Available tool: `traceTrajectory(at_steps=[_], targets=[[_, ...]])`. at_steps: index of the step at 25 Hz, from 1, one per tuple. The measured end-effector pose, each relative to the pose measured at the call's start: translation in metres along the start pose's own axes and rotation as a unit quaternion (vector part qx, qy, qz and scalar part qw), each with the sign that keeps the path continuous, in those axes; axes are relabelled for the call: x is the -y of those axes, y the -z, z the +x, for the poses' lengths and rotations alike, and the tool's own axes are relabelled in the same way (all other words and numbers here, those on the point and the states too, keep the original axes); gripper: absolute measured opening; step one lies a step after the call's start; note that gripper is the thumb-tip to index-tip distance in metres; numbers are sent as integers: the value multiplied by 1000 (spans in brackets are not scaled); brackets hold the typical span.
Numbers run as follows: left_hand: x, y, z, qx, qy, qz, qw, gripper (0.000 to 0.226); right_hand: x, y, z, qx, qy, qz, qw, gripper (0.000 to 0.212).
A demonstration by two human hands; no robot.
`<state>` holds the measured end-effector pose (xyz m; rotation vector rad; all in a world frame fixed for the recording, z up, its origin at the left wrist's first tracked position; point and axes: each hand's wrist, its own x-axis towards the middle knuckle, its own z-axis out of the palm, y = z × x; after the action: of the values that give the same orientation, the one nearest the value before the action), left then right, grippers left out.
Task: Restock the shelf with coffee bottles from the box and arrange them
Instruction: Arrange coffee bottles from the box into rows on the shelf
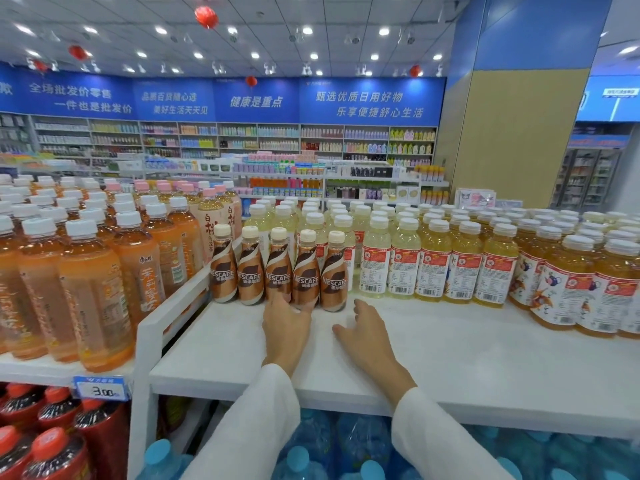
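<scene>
Nearest the camera, two forearms in white sleeves (266,424) reach over the front edge of a white shelf (450,348). Under the shelf: blue-capped water bottles (162,452), w/ red-capped dark bottles (52,445) at lower left below a price tag (102,389) reading 3.00.

Left hand (287,323) lies palm down on the shelf, fingers spread loosely, fingertips touching the base of the 3rd and 4th coffee bottles; not wrapped around either. Right hand (363,327) rests just beside it, palm down, fingers apart and slightly curled, holding nothing, near the last bottle but not touching.

Coffee bottles (278,271): five brown-and-cream Nescafe bottles w/ cream caps, upright in one row, side by side, touching, labels facing forward, at the back-left of the bare shelf area.

Left of them, past a white divider (180,299), stand rows of orange tea bottles (93,289) w/ white caps. Behind and to the right, pale yellow drink bottles (405,258), then amber ones (561,289).

Far back: more store shelving (242,140) under blue banners (256,100) w/ white Chinese text, red lanterns (206,17) hanging from the ceiling.
</scene>
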<state>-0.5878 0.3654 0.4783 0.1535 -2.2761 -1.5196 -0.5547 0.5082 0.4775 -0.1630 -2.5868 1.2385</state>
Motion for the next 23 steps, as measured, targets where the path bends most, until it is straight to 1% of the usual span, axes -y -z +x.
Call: traceTrajectory(at_steps=[3, 5, 8, 11, 15, 17, 19, 20, 23], targets=[[2, 20, -22, 51, -12, 48, 997, 46, -4, 22, -41, -4, 30, 32, 999, 60], [2, 35, -43, 59, -32, 63, 996, 42, -5, 34, -68, -22, 45, 67, 996, 49], [4, 61, -86, 38, -46, 18, 998, 34, -10, 45, -108, -38, 54, 122, 990, 37], [7, 86, -131, 15, -34, -47, 998, 25, -13, 49, -143, -33, 46, 179, 982, 27], [30, 116, -188, -27, -7, -98, 995, 18, -14, 34, -191, -33, 65, 261, 963, 23], [49, 136, -214, -48, 19, -108, 993, 19, -19, 11, -214, -9, 91, 263, 960, 22], [68, 158, -236, -66, 50, -108, 991, 19, -24, -18, -235, 32, 96, 254, 962, 19], [79, 170, -246, -76, 65, -103, 990, 19, -28, -33, -247, 65, 83, 255, 961, 20], [114, 208, -278, -120, 116, -96, 981, 18, -31, -78, -276, 164, 62, 253, 951, 35]])
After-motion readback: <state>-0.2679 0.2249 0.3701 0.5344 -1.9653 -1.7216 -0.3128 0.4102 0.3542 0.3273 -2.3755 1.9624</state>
